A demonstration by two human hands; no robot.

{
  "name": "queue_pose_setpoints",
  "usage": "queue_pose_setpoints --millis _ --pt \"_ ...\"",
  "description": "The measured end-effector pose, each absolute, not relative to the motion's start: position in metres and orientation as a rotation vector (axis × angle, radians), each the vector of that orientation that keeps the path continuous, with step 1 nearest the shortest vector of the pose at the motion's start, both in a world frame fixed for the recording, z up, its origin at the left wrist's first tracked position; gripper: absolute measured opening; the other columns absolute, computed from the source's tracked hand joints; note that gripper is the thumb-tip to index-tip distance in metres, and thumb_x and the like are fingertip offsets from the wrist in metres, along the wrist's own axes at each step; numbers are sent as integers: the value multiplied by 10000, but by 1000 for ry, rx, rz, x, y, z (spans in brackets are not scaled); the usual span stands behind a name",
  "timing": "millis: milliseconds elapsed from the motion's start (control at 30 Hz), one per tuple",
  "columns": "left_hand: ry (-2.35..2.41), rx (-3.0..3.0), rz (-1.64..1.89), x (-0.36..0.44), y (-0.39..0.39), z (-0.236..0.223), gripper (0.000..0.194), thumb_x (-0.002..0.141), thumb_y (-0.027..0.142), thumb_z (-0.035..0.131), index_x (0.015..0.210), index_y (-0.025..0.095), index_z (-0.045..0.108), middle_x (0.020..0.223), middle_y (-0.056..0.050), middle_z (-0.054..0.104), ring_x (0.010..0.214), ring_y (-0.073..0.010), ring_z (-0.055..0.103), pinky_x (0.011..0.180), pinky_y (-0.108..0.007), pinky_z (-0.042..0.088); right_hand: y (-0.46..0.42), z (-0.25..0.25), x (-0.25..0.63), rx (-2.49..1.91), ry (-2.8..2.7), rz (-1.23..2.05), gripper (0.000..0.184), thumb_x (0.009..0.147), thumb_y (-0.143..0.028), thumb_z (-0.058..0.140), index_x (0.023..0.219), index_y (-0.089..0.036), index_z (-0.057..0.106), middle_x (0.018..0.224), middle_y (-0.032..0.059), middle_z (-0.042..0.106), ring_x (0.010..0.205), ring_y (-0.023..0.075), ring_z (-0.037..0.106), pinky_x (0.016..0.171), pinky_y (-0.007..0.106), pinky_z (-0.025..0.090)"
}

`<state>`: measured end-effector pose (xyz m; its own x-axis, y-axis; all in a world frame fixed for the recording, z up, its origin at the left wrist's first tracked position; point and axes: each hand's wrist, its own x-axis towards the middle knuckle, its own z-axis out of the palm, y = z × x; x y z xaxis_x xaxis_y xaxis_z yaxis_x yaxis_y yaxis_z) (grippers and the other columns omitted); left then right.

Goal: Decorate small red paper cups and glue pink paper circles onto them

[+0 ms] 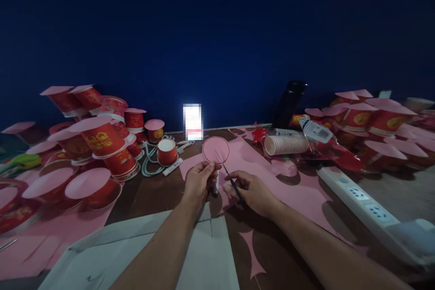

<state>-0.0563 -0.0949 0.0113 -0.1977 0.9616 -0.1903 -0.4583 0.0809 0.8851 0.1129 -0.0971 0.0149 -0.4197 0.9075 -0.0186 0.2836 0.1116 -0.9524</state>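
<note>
My left hand pinches the lower edge of a round pink paper disc, held up over the table's middle. A darker outline runs round the disc near its rim, and a thin line crosses its centre. In my right hand is a pair of dark scissors, fingers closed about the handles. The blades point up and left to the disc's lower right edge; whether they touch the paper I cannot tell. Between my hands lies a small white tube, partly hidden by my left fingers.
Red paper cups topped with pink discs crowd the left; more cups stand right. A lone cup, a bright blurred screen, stacked cups and a black bottle stand behind. A power strip lies right, cut pink sheet centrally.
</note>
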Motion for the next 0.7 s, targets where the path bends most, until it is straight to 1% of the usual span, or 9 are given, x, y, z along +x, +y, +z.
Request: queue_pose_setpoints --millis 100,300,433,600,700 --pt "1082 646 1445 -56 -95 11 419 580 448 814 757 96 669 571 11 570 421 -28 461 412 -147 334 -97 14 113 -1139 -1740 1422 298 775 -365 642 1033 -216 638 590 -57 533 504 100 488 477 213 389" --pt "1092 651 1444 -55 -97 12 429 564 448 819 757 95 668 591 -2 582 431 -30 460 418 -152 342 -98 15 112 -1127 -1709 1457 309 772 -392 657 1019 -208 639 583 -64 496 505 92 446 479 211 370" --pt "1097 650 1438 -55 -97 14 437 553 455 820 749 98 660 588 -2 575 431 -32 449 411 -154 339 -98 17 112 -1136 -1728 1413 317 757 -416 675 985 -196 653 577 -61 485 514 89 426 494 209 353" --pt "1097 643 1429 -55 -97 15 438 553 462 818 747 102 661 594 -3 579 430 -28 444 403 -149 337 -98 20 114 -1138 -1773 1349 290 761 -397 668 961 -187 670 582 -54 481 539 91 413 511 212 327" --pt "1109 639 1436 -55 -97 15 440 541 467 823 729 105 657 594 -6 585 426 -28 440 391 -145 325 -99 24 114 -1175 -1784 1326 278 767 -385 655 955 -181 677 580 -50 489 539 93 415 517 215 330"
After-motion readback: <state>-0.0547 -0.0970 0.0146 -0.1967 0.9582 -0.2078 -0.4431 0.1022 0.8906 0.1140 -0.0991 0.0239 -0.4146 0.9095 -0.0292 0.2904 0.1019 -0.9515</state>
